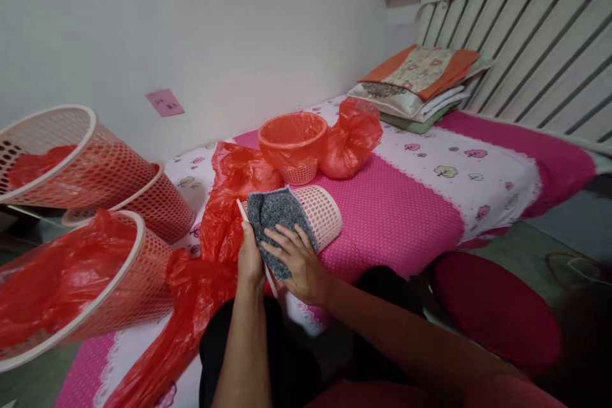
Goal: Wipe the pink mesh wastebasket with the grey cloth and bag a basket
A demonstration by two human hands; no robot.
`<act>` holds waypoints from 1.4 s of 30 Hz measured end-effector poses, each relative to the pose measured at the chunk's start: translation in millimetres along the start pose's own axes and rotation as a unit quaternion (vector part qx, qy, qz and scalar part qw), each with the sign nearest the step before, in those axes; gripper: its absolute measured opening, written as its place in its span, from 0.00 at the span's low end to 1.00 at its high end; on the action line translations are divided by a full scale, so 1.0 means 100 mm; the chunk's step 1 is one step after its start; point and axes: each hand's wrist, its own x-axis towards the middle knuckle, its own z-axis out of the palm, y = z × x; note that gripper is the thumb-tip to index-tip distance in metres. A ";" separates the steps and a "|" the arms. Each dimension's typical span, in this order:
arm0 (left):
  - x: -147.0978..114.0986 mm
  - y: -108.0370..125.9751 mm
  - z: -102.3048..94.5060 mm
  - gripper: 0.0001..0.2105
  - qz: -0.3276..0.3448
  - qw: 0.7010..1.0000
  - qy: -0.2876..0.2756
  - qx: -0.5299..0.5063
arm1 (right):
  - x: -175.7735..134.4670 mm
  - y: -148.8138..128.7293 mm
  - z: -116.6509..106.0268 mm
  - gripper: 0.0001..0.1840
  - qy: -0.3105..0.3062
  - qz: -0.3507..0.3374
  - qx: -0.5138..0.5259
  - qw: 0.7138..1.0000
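Note:
A pale pink perforated plastic basket [326, 213] lies on its side on the bed in front of me. Spread over its side is a grey cloth [275, 217] with a light edge. My right hand [299, 261] rests flat on the cloth, fingers stretched and apart. At the basket's rim is my left hand [250, 258], its fingers wrapped round the edge and partly hidden behind it. Just beyond stands a small basket [300, 173] lined with a red plastic bag.
Red plastic bags [217, 229] lie left of the basket, and a knotted-looking full red bag [349, 146] sits behind. Larger pink baskets [153, 268] lean at the left. Folded bedding [421, 80] is stacked by the headboard [526, 44]. A dark red round stool [497, 312] stands at right.

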 end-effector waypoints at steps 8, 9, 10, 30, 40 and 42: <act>-0.04 0.06 0.12 0.33 0.007 1.000 -0.029 -0.004 | -0.30 -0.04 0.04 0.47 0.022 -0.026 -0.019 0.999; -0.05 0.07 0.14 0.33 0.011 0.999 -0.038 -0.013 | -0.27 -0.04 0.04 0.49 0.025 -0.028 -0.012 0.999; -0.05 0.08 0.14 0.32 0.012 0.999 -0.045 -0.022 | -0.24 -0.04 0.04 0.50 0.026 -0.027 -0.006 0.999; -0.06 0.03 0.08 0.26 0.008 0.997 -0.080 -0.010 | 0.38 0.18 0.05 0.40 0.053 0.089 -0.075 0.992; -0.04 0.03 0.09 0.27 0.000 0.999 -0.007 0.047 | 0.42 1.11 -0.20 0.34 0.114 0.275 -0.082 0.951; -0.05 0.05 0.12 0.27 -0.006 0.999 0.002 0.051 | 0.32 1.23 -0.22 0.30 0.139 0.263 -0.074 0.952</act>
